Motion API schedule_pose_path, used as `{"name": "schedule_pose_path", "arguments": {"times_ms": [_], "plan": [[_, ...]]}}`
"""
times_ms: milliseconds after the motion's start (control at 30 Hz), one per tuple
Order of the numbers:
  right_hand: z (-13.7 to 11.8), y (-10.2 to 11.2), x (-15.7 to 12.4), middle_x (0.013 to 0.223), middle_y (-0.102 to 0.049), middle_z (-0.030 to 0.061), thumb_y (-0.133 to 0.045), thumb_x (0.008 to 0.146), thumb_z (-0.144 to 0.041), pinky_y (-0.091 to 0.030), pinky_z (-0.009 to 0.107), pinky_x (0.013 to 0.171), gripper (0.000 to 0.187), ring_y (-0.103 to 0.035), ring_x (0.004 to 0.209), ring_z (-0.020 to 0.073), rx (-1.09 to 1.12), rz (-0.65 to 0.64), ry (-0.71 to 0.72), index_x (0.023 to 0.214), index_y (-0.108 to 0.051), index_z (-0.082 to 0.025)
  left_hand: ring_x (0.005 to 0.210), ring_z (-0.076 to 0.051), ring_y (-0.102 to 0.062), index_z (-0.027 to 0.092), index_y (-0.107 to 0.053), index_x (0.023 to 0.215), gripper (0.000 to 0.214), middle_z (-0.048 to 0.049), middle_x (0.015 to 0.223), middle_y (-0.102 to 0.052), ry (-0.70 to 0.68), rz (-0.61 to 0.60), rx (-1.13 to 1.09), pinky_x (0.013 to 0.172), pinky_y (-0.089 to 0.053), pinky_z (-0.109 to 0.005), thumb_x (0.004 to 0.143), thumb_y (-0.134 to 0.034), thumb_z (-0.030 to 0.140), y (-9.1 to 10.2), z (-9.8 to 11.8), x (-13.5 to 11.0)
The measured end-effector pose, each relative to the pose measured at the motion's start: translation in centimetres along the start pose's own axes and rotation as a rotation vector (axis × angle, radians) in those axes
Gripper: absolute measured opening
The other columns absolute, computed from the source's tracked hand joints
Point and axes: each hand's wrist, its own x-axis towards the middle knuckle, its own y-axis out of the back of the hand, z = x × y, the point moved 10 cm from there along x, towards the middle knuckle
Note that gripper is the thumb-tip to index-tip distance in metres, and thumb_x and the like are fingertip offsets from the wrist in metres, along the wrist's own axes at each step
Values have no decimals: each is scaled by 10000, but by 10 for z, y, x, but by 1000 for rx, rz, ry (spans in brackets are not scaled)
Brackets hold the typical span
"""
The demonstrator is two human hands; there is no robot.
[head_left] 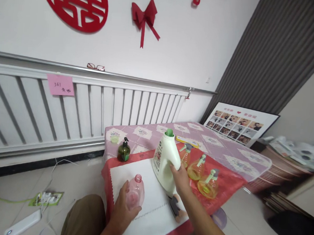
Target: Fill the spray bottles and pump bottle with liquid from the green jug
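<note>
My left hand [122,209] is wrapped round a small pink, see-through bottle [135,192] with no cap, standing on a white cloth [145,196] at the table's near edge. My right hand [181,177] grips the handle of a large white detergent jug [166,160] with an open green spout, upright on the cloth just right of the pink bottle. A pump-top cap [175,207] lies on the cloth under my right forearm.
Three yellow spray bottles [200,171] stand right of the jug on the red cloth [230,181]. A dark green pump bottle [123,150] and a small cup [114,138] sit at the far left. A radiator [65,114] runs behind; a framed photo board [239,123] leans right.
</note>
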Motion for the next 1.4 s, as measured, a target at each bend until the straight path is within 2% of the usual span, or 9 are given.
{"name": "schedule_pose_path", "arguments": {"times_ms": [167, 267, 367, 500, 600, 800, 1033, 1200, 1400], "plan": [[-30, 7, 11, 851, -717, 78, -608, 711, -443, -499, 358, 636, 367, -650, 744, 264, -14, -77, 31, 966, -639, -181, 1306, -303, -456, 167, -232, 1434, 982, -159, 1426, -460, 18, -20, -8, 1084, -380, -379, 586, -720, 255, -1, 4, 1], [-52, 23, 15, 863, -706, 71, -611, 736, -454, -486, 330, 646, 355, -644, 744, 239, -25, -137, 54, 962, -634, -180, 1321, -301, -440, 173, -240, 1429, 985, -155, 1442, -439, 26, -14, -10, 1092, -367, -389, 575, -726, 243, -1, 1, 2], [-75, 42, 16, 728, -659, 18, -598, 765, -498, -454, 294, 589, 337, -600, 643, 195, -46, -195, 77, 898, -615, -189, 1336, -293, -420, 176, -226, 1430, 978, -155, 1467, -403, 8, -8, -37, 1101, -355, -391, 588, -720, 237, -2, -1, 2], [-102, 63, 14, 558, -565, -42, -634, 745, -516, -400, 267, 516, 327, -525, 526, 159, -107, -272, 100, 817, -601, -198, 1313, -299, -443, 173, -236, 1424, 966, -153, 1442, -430, -11, 49, -61, 1088, -374, -402, 584, -710, 226, 0, -3, 2], [-114, 70, 10, 630, -626, -16, -663, 711, -497, -431, 280, 534, 348, -575, 574, 181, -215, -349, 87, 878, -625, -195, 1308, -299, -446, 185, -257, 1415, 946, -144, 1413, -449, -62, 115, -83, 1079, -385, -416, 588, -715, 217, 4, -1, 1], [-124, 67, -6, 933, -741, 49, -657, 724, -555, -537, 329, 664, 427, -692, 825, 277, -310, -629, 41, 977, -650, -211, 1315, -299, -423, 207, -264, 1399, 898, -136, 1408, -404, -116, 194, -96, 1084, -384, -445, 614, -701, 193, 11, 3, 2], [-142, 50, -27, 844, -709, 59, -524, 804, -638, -499, 301, 595, 474, -663, 757, 242, -464, -849, 176, 886, -658, -191, 1305, -308, -425, 186, -270, 1396, 890, -150, 1386, -415, -94, 223, -65, 1085, -379, -462, 615, -698, 168, 12, 2, 3], [-148, 37, -37, 770, -685, 53, -484, 822, -649, -473, 303, 583, 478, -638, 693, 223, -600, -926, 259, 792, -626, -194, 1324, -305, -402, 202, -236, 1411, 914, -149, 1405, -386, -108, 217, -51, 1097, -363, -460, 624, -701, 158, 11, 3, 3], [-143, 31, -36, 799, -703, 64, -499, 815, -663, -489, 329, 615, 488, -655, 721, 244, -713, -949, 265, 844, -633, -195, 1320, -298, -406, 193, -247, 1411, 902, -152, 1402, -391, -113, 210, -13, 1095, -364, -451, 626, -689, 143, 10, 5, 3]]}}
